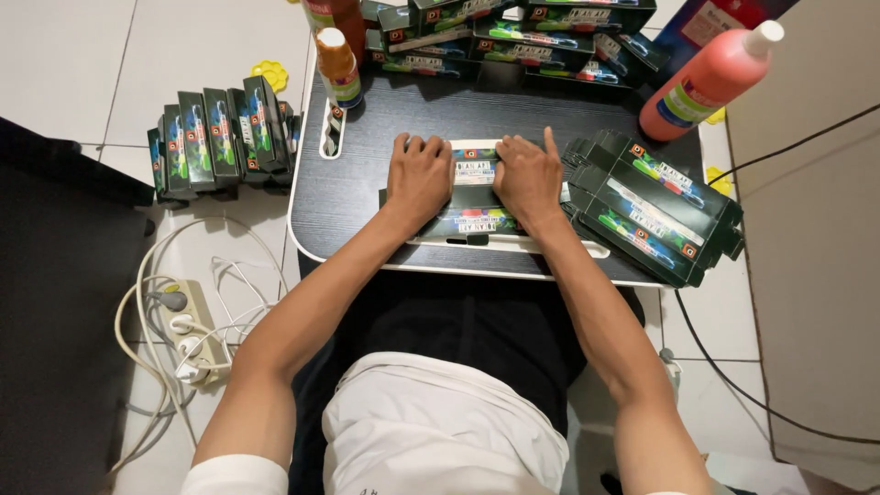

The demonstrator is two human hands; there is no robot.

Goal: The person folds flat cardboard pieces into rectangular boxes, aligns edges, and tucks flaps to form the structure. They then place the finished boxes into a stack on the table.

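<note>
White floor tiles all round, with a low black table (367, 197) across the lap. Flat on that table, near its front edge and between the wrists: 1 dark carton (474, 197) with a bright printed label, lying lengthwise.

Left hand (417, 174) down on the carton's left part, knuckles up, fingers curled and clamped over its far edge. Right hand (527, 174) likewise on the right part, fingers bent and bearing down, index finger pointing straight ahead. Both closed on the carton, not lifted off it.

Just to the right, touching the right wrist: a leaning heap of like cartons (655, 206). More along the table's far edge (513, 37), and a row upright on the floor at left (220, 133). At the far right corner, a big orange bottle (715, 78) tilted; at the far left, a smaller bottle (339, 64). Down left on the tiles, a power strip (188, 335) with white cables.

Probably best handled thus: press evenly with both palms, keep the 2 thumbs near the middle so the panel stays square, hold the edges lined up with the table's front rim, and mind the right elbow beside the leaning heap, likely to slide if nudged.
</note>
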